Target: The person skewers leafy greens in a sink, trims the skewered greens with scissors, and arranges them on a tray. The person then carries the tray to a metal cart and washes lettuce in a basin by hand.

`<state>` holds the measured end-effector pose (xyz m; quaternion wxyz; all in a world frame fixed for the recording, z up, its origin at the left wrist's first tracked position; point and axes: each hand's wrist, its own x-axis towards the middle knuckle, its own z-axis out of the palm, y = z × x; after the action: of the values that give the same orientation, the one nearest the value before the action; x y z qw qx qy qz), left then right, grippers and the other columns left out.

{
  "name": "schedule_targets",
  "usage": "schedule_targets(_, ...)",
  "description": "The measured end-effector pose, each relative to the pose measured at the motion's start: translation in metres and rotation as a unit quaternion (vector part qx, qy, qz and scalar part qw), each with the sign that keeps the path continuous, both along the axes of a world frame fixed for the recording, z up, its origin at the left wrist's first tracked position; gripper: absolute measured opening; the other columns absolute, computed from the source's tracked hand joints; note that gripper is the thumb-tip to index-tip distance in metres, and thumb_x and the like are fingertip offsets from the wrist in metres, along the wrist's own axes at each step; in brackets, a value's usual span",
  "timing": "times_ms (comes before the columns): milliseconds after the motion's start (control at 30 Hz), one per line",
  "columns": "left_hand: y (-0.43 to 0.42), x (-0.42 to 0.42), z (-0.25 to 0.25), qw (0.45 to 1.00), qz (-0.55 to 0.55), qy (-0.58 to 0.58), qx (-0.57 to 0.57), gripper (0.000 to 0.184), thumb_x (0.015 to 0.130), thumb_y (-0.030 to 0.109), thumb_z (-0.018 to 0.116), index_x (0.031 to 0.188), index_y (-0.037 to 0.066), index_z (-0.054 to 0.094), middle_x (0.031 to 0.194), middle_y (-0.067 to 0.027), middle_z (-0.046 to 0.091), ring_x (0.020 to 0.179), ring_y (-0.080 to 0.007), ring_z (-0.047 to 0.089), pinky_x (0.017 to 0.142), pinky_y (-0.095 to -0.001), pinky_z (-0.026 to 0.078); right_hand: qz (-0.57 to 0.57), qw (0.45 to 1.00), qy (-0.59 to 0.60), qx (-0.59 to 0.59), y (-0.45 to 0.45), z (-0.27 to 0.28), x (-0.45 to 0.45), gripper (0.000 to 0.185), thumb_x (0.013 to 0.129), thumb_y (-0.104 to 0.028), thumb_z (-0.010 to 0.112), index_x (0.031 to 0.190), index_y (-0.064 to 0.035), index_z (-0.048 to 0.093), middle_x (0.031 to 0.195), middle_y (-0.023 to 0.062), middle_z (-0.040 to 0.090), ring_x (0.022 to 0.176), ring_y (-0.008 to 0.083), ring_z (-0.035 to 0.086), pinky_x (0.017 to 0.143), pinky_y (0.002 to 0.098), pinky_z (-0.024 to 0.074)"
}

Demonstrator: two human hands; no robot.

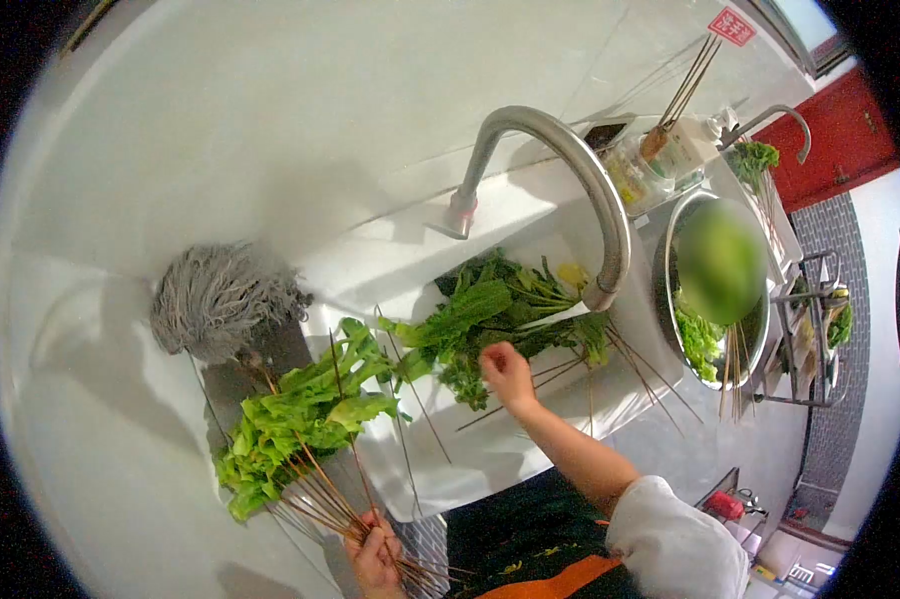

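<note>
My left hand (375,554), at the bottom, is wrapped round a bunch of thin bamboo skewers (325,509). Pale green lettuce leaves (300,424) are threaded on the far ends of these skewers. Over the white sink (450,484), my right hand (507,374) is closed with its fingers curled in. Whether anything sits inside those fingers is hidden. Just beyond it lies a pile of dark leafy greens (480,309) in the sink. Several loose skewers (650,374) stick out from the pile toward the right.
A curved metal faucet (570,150) arches over the sink. A grey mop head (225,299) rests at the left. To the right stand a steel bowl (679,329) of greens and a clear container (645,175) with upright skewers. Farther right is a metal rack (819,319).
</note>
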<state>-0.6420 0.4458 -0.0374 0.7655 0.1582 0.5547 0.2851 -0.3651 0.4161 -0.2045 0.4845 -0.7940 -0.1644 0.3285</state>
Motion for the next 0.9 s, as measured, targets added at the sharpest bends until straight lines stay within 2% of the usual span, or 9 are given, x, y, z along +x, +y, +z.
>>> schedule_targets(100, -0.002, 0.002, 0.004, 1.000, 0.000, 0.007, 0.005, 0.021, 0.076, -0.002, 0.049, 0.094, 0.011, 0.050, 0.078, 0.0011, 0.049, 0.052, -0.0058, 0.041, 0.043, -0.0191, 0.033, 0.171, 0.951, -0.254, 0.033, 0.046, 0.001, 0.002, 0.018, 0.068, -0.010, 0.054, 0.085, -0.0050, 0.050, 0.084, 0.0088, 0.055, 0.084, 0.0255, 0.051, 0.070, 0.0352, 0.0411)
schedule_targets(200, -0.009, -0.002, 0.003, 0.998, -0.019, 0.050, 0.036, 0.021, 0.077, 0.000, 0.050, 0.096, 0.010, 0.051, 0.082, 0.0014, 0.051, 0.055, -0.0057, 0.043, 0.046, -0.0188, 0.034, 0.259, 0.897, -0.356, -0.044, 0.096, -0.053, -0.004, 0.023, 0.064, -0.009, 0.055, 0.086, -0.0061, 0.053, 0.092, 0.0077, 0.054, 0.099, 0.0256, 0.042, 0.083, 0.0387, 0.0332)
schedule_targets(267, -0.011, 0.000, 0.006, 0.994, -0.049, 0.064, 0.078, 0.021, 0.077, 0.002, 0.051, 0.096, 0.010, 0.052, 0.084, 0.0016, 0.052, 0.057, -0.0056, 0.044, 0.047, -0.0187, 0.034, 0.338, 0.804, -0.473, -0.123, 0.117, -0.091, -0.006, 0.025, 0.072, -0.014, 0.054, 0.096, -0.0072, 0.053, 0.097, 0.0115, 0.050, 0.100, 0.0246, 0.039, 0.090, 0.0403, 0.0255)
schedule_targets(367, -0.004, 0.016, 0.023, 0.987, -0.057, 0.098, 0.113, 0.019, 0.077, 0.005, 0.053, 0.095, 0.009, 0.053, 0.085, 0.0010, 0.053, 0.057, -0.0060, 0.044, 0.046, -0.0193, 0.034, 0.534, 0.716, -0.318, -0.319, 0.132, -0.045, 0.005, 0.027, 0.074, -0.014, 0.051, 0.100, -0.0085, 0.052, 0.104, 0.0140, 0.047, 0.107, 0.0242, 0.033, 0.094, 0.0404, 0.0192)
schedule_targets(400, 0.000, 0.018, 0.025, 0.994, -0.032, 0.079, 0.065, 0.018, 0.077, 0.006, 0.053, 0.095, 0.009, 0.053, 0.083, 0.0011, 0.053, 0.057, -0.0062, 0.044, 0.046, -0.0194, 0.034, 0.561, 0.678, -0.344, -0.327, 0.130, -0.030, 0.006, 0.026, 0.074, -0.015, 0.051, 0.100, -0.0085, 0.052, 0.103, 0.0128, 0.048, 0.103, 0.0238, 0.038, 0.090, 0.0404, 0.0276)
schedule_targets(433, 0.002, 0.018, 0.025, 0.998, -0.007, 0.058, 0.015, 0.018, 0.077, 0.006, 0.053, 0.094, 0.008, 0.052, 0.081, 0.0011, 0.053, 0.058, -0.0064, 0.045, 0.046, -0.0196, 0.034, 0.561, 0.678, -0.341, -0.331, 0.127, -0.029, 0.002, 0.026, 0.074, -0.015, 0.051, 0.100, -0.0085, 0.052, 0.103, 0.0128, 0.048, 0.103, 0.0238, 0.038, 0.090, 0.0404, 0.0276)
schedule_targets(567, 0.000, 0.004, 0.007, 0.999, -0.015, 0.028, 0.005, 0.018, 0.077, 0.004, 0.052, 0.094, 0.008, 0.052, 0.077, 0.0012, 0.052, 0.057, -0.0067, 0.045, 0.046, -0.0199, 0.034, 0.379, 0.881, -0.266, -0.098, 0.101, -0.006, -0.022, 0.023, 0.074, -0.014, 0.050, 0.094, -0.0038, 0.051, 0.091, 0.0141, 0.051, 0.077, 0.0289, 0.052, 0.066, 0.0388, 0.0430)
schedule_targets(767, 0.008, 0.015, 0.012, 0.998, 0.024, 0.057, -0.016, 0.014, 0.076, 0.002, 0.051, 0.089, 0.010, 0.052, 0.069, 0.0018, 0.050, 0.051, -0.0073, 0.044, 0.044, -0.0199, 0.035, 0.335, 0.931, -0.128, -0.067, 0.042, 0.018, -0.052, 0.032, 0.075, -0.020, 0.052, 0.096, 0.0036, 0.046, 0.089, 0.0220, 0.049, 0.082, 0.0352, 0.049, 0.072, 0.0388, 0.0408)
schedule_targets(900, 0.011, 0.012, 0.011, 0.997, 0.000, 0.077, -0.023, 0.012, 0.076, 0.004, 0.053, 0.086, 0.010, 0.052, 0.063, 0.0030, 0.046, 0.048, -0.0059, 0.040, 0.043, -0.0192, 0.032, 0.283, 0.905, -0.289, -0.133, 0.029, -0.024, -0.022, 0.035, 0.076, -0.013, 0.048, 0.107, 0.0027, 0.040, 0.098, 0.0228, 0.045, 0.086, 0.0354, 0.048, 0.075, 0.0381, 0.0406)
